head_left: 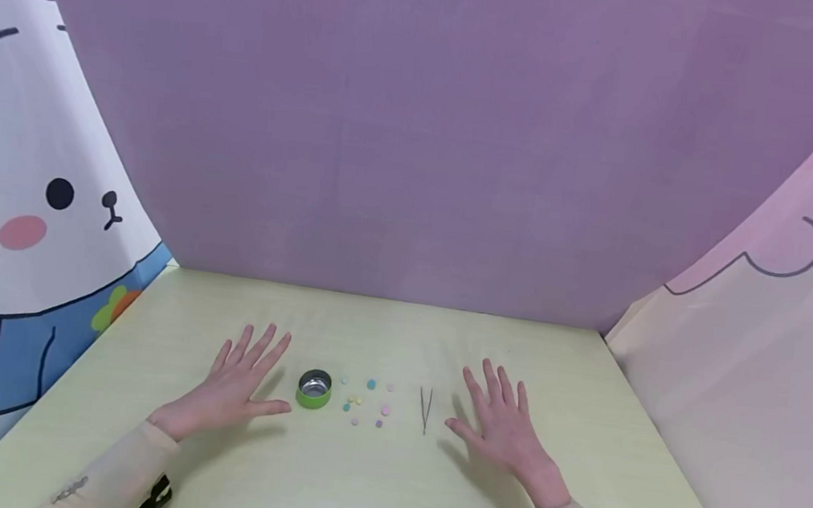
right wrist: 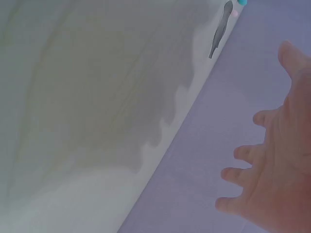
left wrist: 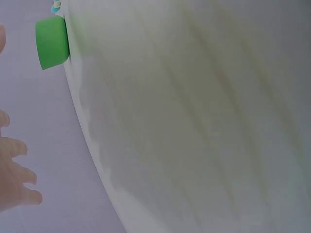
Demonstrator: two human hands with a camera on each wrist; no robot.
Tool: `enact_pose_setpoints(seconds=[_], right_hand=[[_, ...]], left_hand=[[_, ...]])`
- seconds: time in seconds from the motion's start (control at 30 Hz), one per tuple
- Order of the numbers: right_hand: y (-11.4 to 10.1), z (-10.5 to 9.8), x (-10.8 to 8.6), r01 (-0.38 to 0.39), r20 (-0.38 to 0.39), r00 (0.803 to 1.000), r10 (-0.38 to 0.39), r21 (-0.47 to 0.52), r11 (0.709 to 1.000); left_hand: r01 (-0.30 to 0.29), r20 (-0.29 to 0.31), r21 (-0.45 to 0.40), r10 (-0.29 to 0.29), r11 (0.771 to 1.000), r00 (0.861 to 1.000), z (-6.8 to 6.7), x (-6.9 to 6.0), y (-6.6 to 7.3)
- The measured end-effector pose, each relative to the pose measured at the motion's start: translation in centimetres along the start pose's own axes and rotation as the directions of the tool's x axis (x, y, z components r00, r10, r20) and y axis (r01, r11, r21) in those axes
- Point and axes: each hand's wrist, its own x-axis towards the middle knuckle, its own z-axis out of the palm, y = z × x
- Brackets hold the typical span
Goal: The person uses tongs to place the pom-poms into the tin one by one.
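Note:
My left hand (head_left: 231,392) is held above the table with its fingers spread and nothing in it. Just right of its thumb stands a small round green tin (head_left: 314,389) with a silvery inside, also seen as a green side wall (left wrist: 52,42) in the left wrist view. Several small pastel pieces, among them a blue one (head_left: 371,384) and a pink one (head_left: 386,409), lie scattered right of the tin. Metal tweezers (head_left: 426,411) lie between these pieces and my right hand (head_left: 507,432), which is raised, spread and holds nothing. The right wrist view shows the tweezers (right wrist: 221,29) beyond the fingers.
The pale wooden table (head_left: 357,492) ends at a plain purple backdrop (head_left: 402,141). A curtain with a cartoon animal (head_left: 61,135) hangs at the left side, a pink and white curtain (head_left: 765,382) at the right.

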Motion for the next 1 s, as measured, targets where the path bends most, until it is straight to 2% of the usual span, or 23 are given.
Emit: enact_pose_setpoints(seconds=[0.33, 0.43, 0.6, 0.87, 1.0], right_hand=[[-0.6, 0.1, 0.7, 0.032, -0.031, 0.999, -0.032, -0.007, 0.999], [-0.9, 0.1, 1.0, 0.042, -0.035, 0.999, -0.042, -0.014, 0.999], [-1.5, 0.6, 1.5, 0.049, -0.017, 0.999, -0.05, -0.032, 0.998], [-2.7, 1.0, 1.9, 0.048, 0.031, 0.998, -0.047, -0.04, 0.998], [-3.2, 1.0, 2.1, 0.032, 0.065, 0.997, -0.029, -0.044, 0.999]], left_hand=[[-0.021, 0.021, -0.05, 0.022, 0.999, 1.0, 0.3, 0.6, -0.5], [-0.008, 0.06, -0.115, 0.015, 0.993, 0.998, 0.2, 1.0, -0.7], [0.027, 0.113, -0.245, 0.001, 0.969, 0.994, 0.4, 1.6, -1.3], [0.078, 0.166, -0.339, -0.023, 0.938, 0.986, 1.8, 2.0, -2.1], [0.066, 0.157, -0.362, -0.009, 0.93, 0.988, 3.0, 2.5, -2.0]])
